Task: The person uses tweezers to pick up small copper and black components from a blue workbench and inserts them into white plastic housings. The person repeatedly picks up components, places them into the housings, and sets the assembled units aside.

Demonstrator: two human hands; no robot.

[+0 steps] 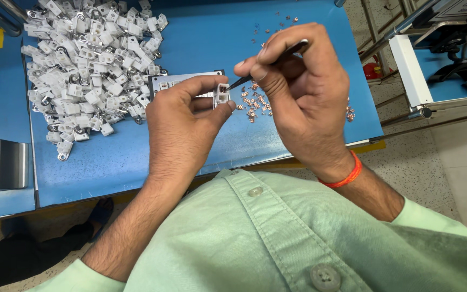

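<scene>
Fitting a small copper contact into a white plastic housing with tweezers.

Left hand [182, 121] pinches the white housing [222, 96] above the bench's [201, 32] near edge, open side up and rightward; right hand [298, 92] closed on dark tweezers [268, 64] — long axis slanting down-left, tip at the opening. Next likely calls for steady seating.

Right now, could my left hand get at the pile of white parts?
Probably yes: the pile of white parts lies just beyond the left hand with open bench between, but that hand holds a small white part.
</scene>
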